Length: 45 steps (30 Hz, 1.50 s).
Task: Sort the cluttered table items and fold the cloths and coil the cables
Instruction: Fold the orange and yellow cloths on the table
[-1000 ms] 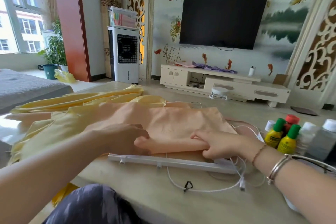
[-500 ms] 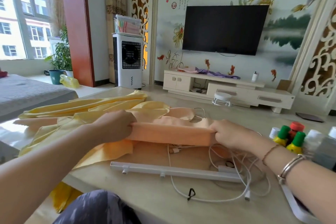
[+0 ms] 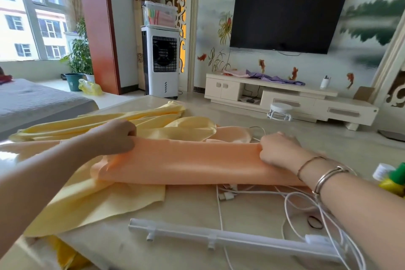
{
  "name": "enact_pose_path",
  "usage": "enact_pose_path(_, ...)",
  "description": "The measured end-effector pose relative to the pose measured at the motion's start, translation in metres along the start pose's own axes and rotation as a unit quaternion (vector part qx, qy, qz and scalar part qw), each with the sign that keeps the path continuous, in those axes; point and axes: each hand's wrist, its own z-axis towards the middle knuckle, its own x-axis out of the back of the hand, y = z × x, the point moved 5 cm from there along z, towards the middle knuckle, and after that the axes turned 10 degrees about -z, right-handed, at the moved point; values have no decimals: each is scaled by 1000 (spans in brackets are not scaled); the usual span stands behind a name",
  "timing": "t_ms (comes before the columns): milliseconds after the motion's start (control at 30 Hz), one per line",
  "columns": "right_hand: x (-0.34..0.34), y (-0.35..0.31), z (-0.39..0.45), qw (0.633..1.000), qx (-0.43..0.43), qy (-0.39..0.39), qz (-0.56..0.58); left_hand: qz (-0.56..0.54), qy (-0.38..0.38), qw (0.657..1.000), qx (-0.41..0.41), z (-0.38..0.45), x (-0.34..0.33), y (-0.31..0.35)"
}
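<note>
An orange cloth point(image 3: 186, 163), folded into a long band, lies across the table's middle. My left hand point(image 3: 116, 138) grips its left end with curled fingers. My right hand point(image 3: 278, 149) grips its right end. A yellow cloth point(image 3: 103, 199) lies spread beneath and to the left, bunched toward the far side and hanging over the near left edge. White cables point(image 3: 291, 201) lie tangled on the table under my right forearm. A white plastic rail point(image 3: 221, 237) lies near the front edge.
Bottles with green caps point(image 3: 394, 180) stand at the right edge of the beige table point(image 3: 182, 215). A black hair tie point(image 3: 315, 222) lies among the cables. Beyond the table are a TV cabinet point(image 3: 289, 98), an air cooler point(image 3: 162, 61) and a grey sofa point(image 3: 32, 103).
Both hands have lifted the near edge of the orange cloth and carried it away from me, folding it over into a narrower band. The cables underneath are now uncovered.
</note>
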Motion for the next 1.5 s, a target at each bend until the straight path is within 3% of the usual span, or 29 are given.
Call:
enact_pose_path(167,-26,-18,30,999,0,40,-8,-9,43,996,77,8,-18,-9)
enact_pose_path(433,-49,-20,38,994,-24,110,-1,-18,218,975,36,-3,-47,-19)
enact_pose_path(633,-48,-16,34,991,-24,129,26,219,219,951,-13,-9,-26,1)
enact_pose_path(700,-45,-11,30,990,-22,135,21,211,223,951,-45,-12,-25,29)
enact_pose_path(767,-43,-4,26,990,-28,134,35,117,223,964,-82,-15,-25,67)
enact_pose_path(867,-39,15,14,987,-53,129,73,-46,184,967,-171,-25,-33,130)
enact_pose_path(967,-44,43,-2,986,-87,90,106,-79,67,966,-235,-30,-63,182)
enact_pose_path(1133,-69,89,-20,965,-161,-11,208,-89,-79,977,-178,-28,-113,213)
enact_pose_path(1200,-78,98,-20,958,-180,-66,216,-98,-82,980,-151,-27,-119,215)
enact_pose_path(1333,-80,98,-12,947,-201,-97,231,-90,-59,985,-132,-28,-121,216)
enact_pose_path(1500,-77,89,-7,904,-187,-146,355,-81,-66,987,-119,-29,-121,215)
